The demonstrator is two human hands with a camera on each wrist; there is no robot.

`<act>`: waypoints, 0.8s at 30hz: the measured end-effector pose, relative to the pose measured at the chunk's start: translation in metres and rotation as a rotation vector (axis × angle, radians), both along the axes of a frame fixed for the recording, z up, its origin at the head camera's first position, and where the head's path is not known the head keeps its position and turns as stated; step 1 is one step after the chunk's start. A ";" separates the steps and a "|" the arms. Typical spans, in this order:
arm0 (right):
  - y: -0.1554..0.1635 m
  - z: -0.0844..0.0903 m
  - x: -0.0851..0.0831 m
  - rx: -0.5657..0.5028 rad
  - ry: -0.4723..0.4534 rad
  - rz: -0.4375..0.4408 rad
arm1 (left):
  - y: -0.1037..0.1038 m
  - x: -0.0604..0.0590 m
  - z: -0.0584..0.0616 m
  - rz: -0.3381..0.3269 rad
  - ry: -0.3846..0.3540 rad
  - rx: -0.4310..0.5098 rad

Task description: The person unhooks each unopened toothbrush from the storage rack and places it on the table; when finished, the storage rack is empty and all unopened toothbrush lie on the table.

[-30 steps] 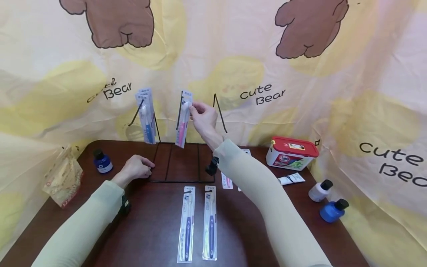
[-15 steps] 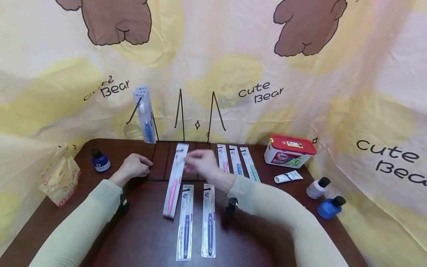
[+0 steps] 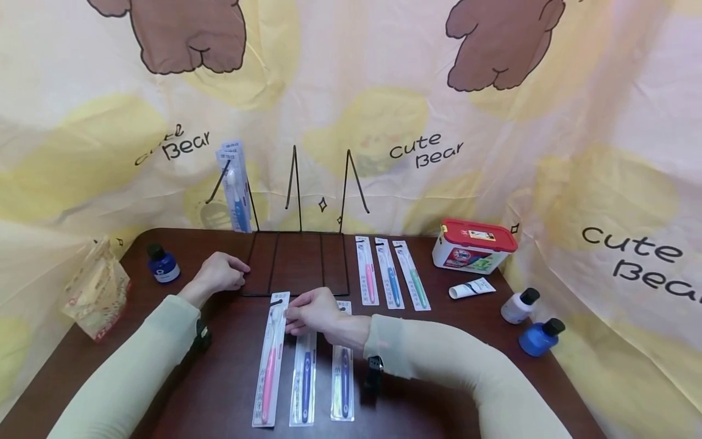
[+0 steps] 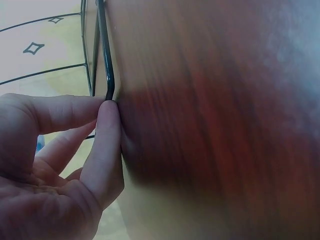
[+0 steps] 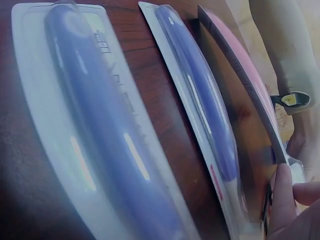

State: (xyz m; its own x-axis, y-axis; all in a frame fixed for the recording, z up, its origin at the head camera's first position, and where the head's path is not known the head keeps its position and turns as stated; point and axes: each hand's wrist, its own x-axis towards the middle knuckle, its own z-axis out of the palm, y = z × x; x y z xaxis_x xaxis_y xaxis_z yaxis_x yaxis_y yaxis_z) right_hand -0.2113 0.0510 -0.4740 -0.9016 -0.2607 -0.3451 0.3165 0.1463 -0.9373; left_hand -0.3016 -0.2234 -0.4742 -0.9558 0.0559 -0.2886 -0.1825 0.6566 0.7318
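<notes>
Right hand pinching the top of the pink toothbrush in its clear blister pack, laid near-left beside two purple-brushed packs. Left hand, fingers curled, pressing the black wire rack corner. Could overlap its neighbour if released crooked. Half a second earlier, held higher, nearer the rack.

A pink toothbrush in a white pack is seen at lower centre, beside two purple ones. The wire rack is black and the table dark reddish brown. Pale green sleeves are worn. The cream backdrop is patterned with yellow patches and brown bears.
</notes>
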 end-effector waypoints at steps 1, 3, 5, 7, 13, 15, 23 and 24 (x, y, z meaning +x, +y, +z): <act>0.000 0.001 0.000 0.012 0.002 0.002 | 0.000 0.001 0.001 0.001 0.001 0.000; 0.001 0.002 -0.002 0.040 0.005 0.008 | 0.001 0.002 0.002 0.005 0.000 0.005; 0.002 0.003 -0.003 0.070 0.008 0.016 | 0.001 0.002 0.002 0.006 -0.004 0.008; 0.003 0.002 -0.004 0.089 0.003 0.026 | 0.001 0.003 0.003 0.005 -0.008 0.010; 0.009 0.003 -0.007 0.125 -0.013 0.061 | -0.001 0.002 0.002 -0.004 -0.001 0.009; 0.011 0.004 -0.008 0.126 -0.019 0.078 | -0.002 0.001 0.001 -0.005 0.001 0.007; 0.037 0.010 -0.033 0.160 0.056 0.111 | -0.001 -0.001 -0.002 0.006 0.001 0.019; 0.044 0.011 -0.040 0.167 0.074 0.105 | -0.001 0.000 -0.002 0.004 0.001 0.020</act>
State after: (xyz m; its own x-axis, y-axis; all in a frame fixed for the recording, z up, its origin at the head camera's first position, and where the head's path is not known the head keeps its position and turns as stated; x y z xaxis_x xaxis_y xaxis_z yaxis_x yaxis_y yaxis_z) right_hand -0.2514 0.0947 -0.4627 -0.8971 -0.2990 -0.3252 0.2226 0.3298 -0.9174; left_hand -0.3019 -0.2243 -0.4759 -0.9562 0.0577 -0.2869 -0.1849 0.6410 0.7449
